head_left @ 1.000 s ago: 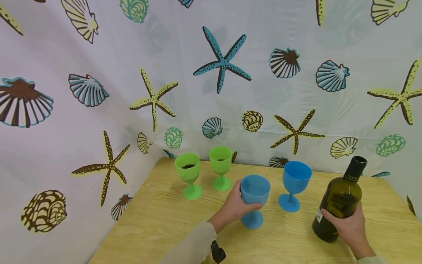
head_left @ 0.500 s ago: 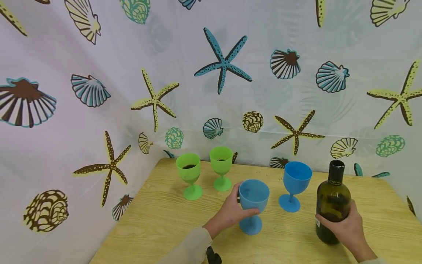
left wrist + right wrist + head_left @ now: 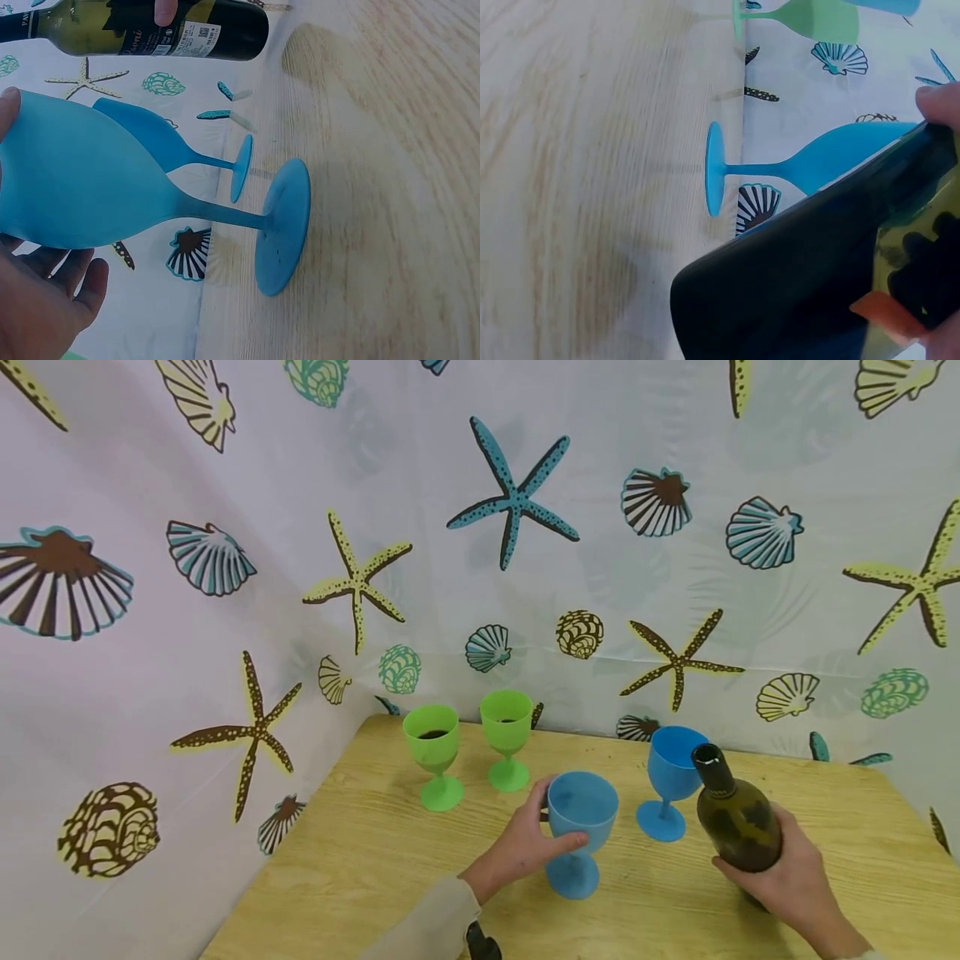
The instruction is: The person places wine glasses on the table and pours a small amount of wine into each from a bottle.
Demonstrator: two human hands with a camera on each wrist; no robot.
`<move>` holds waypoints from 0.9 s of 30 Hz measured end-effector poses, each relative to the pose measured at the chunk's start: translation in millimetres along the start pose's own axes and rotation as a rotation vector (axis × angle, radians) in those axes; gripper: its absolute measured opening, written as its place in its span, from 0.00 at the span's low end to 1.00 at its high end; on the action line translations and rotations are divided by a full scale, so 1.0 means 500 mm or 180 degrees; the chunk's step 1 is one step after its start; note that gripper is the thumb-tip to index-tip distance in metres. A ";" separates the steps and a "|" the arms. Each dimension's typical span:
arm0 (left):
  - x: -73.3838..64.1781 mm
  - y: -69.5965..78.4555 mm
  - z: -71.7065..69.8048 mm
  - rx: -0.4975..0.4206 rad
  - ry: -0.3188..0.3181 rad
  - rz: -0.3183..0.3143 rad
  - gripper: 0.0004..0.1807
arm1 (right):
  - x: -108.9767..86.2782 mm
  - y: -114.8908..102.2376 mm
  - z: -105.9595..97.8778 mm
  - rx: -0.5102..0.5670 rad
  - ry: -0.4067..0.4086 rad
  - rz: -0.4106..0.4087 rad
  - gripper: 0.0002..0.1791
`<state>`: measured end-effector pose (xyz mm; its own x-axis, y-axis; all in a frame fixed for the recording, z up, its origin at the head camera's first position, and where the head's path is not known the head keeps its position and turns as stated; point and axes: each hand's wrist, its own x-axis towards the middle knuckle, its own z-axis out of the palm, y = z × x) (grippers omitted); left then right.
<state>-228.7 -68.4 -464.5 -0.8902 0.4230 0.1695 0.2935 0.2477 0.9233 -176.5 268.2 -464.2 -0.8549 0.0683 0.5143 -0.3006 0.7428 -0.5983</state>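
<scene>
My left hand point(image 3: 517, 852) grips the bowl of a blue plastic goblet point(image 3: 574, 878), which stands upright at the table's middle, its foot point(image 3: 283, 226) down at the wood. Only blue shows inside the bowl. My right hand point(image 3: 798, 881) is wrapped round the body of a dark green wine bottle point(image 3: 738, 827). The bottle is raised off the table and tilted, its open mouth leaning left towards the held goblet. Dark liquid shows through its glass. Behind, between the two hands, a second blue goblet point(image 3: 667, 764) stands upright, its rim partly overlapped by the bottle's neck.
Two green goblets, one at the back left point(image 3: 431, 747) and one just right of it point(image 3: 505, 735), hold dark liquid. A wooden table point(image 3: 352, 868) carries everything. A white curtain point(image 3: 420, 460) printed with shells and starfish hangs behind and along the left.
The bottle has moved left and tipped from leaning right, through upright, to leaning left. The goblet in my left hand has come slightly nearer to me.
</scene>
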 end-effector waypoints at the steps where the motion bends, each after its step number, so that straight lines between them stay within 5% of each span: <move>1: -0.001 0.001 0.000 -0.0005 -0.0016 -0.0010 0.46 | 0.000 -0.001 0.000 -0.0027 -0.0022 -0.0055 0.51; 10: -0.008 0.007 0.001 -0.0021 -0.0113 0.0018 0.45 | 0.003 -0.007 -0.005 -0.0379 -0.0236 -0.0645 0.50; 19: -0.008 0.003 -0.001 -0.0045 -0.0121 0.0094 0.44 | 0.023 0.002 -0.019 -0.0790 -0.0136 -0.1419 0.53; 27: -0.006 0.003 -0.005 -0.0081 -0.0106 0.0239 0.41 | 0.036 0.005 -0.027 -0.0997 -0.0154 -0.1615 0.55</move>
<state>-226.2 -71.4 -462.9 -0.8538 0.4683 0.2274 0.3497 0.1922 0.9169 -187.0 280.2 -447.8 -0.6576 -0.3715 0.6555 -0.5437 0.8362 -0.0716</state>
